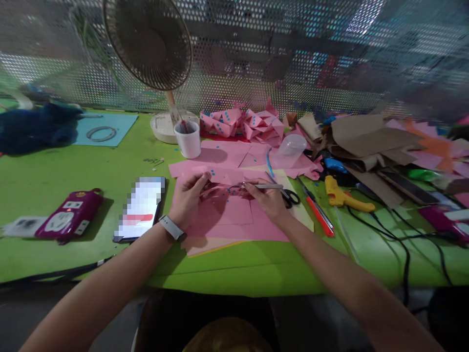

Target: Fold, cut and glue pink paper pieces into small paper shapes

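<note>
left hand (188,195) pinching, right hand (269,198) gripping

A craft workshop, to judge by the green worktop (73,171) crowded with pink paper (227,215), scissors (289,196), a yellow glue gun (342,195), cardboard scraps (366,137), and perforated metal screen (274,58) behind.

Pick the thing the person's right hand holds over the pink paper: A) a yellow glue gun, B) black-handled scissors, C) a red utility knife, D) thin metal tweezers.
D. The right hand grips thin metal tweezers over the pink folded paper piece, while the yellow glue gun, black-handled scissors and red utility knife lie untouched on the green table.
</note>
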A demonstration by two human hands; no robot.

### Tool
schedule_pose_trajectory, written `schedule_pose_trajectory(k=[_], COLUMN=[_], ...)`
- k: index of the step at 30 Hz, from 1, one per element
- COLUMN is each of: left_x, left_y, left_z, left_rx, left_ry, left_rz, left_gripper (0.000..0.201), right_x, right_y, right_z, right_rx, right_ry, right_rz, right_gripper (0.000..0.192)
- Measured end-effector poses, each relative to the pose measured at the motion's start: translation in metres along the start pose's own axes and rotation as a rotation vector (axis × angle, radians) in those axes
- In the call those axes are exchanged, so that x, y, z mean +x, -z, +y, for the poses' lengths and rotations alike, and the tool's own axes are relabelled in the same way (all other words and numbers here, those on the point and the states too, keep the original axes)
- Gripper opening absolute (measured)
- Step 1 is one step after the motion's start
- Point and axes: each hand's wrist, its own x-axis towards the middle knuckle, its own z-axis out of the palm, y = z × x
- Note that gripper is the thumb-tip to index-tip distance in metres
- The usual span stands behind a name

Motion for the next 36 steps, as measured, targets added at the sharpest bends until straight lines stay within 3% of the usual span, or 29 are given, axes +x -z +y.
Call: schedule_pose_trajectory(k=[13, 36], left_x=[-0.001, 0.001], left_y=[-0.002, 0.0], left_z=[0.001, -0.002], left_rx=[-0.045, -0.027], left_ry=[-0.018, -0.014], left_rz=[-0.006, -0.008], left_gripper=[0.022, 0.025], right_x=[-0.011, -0.012], right_y=[0.004, 0.0], right_z=[0.002, -0.002], right_rx=[-0.266, -0.277], right_ry=[0.208, 0.233], right_rz=[-0.132, -0.071], right_gripper=[0.025, 0.021])
